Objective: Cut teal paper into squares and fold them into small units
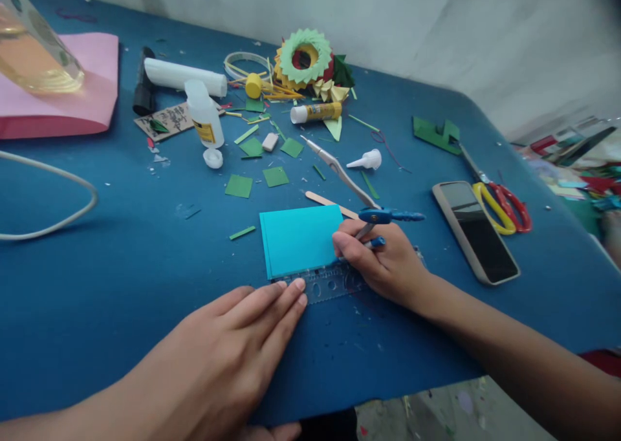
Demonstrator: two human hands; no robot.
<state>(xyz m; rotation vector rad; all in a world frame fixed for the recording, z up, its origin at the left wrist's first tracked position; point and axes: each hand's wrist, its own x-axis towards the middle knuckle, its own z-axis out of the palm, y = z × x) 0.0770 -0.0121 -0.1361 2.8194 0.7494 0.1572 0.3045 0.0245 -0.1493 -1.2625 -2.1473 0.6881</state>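
A bright blue sheet of paper (pixel 301 237) lies on the table, with a thin line along its left side. Against its lower edge sits a clear plastic ruler (pixel 325 288) with cut-out shapes. My left hand (pixel 237 337) lies flat, its fingertips pressing the ruler's left part. With my right hand (pixel 383 253) I grip a drawing compass (pixel 376 216), spread wide: one leg points up and away, while the pen side points down at the paper's lower right edge. My fingers hide part of the pen tip. A wooden stick (pixel 330 203) lies just behind the paper.
A phone (pixel 478 234) and scissors (pixel 504 208) lie at the right. Behind the paper are green paper squares (pixel 275 176), a glue bottle (pixel 204 114), its nozzle cap (pixel 369 160), a glue stick (pixel 316 112) and folded-paper rings (pixel 305 56). A white cable (pixel 72 177) loops at the left.
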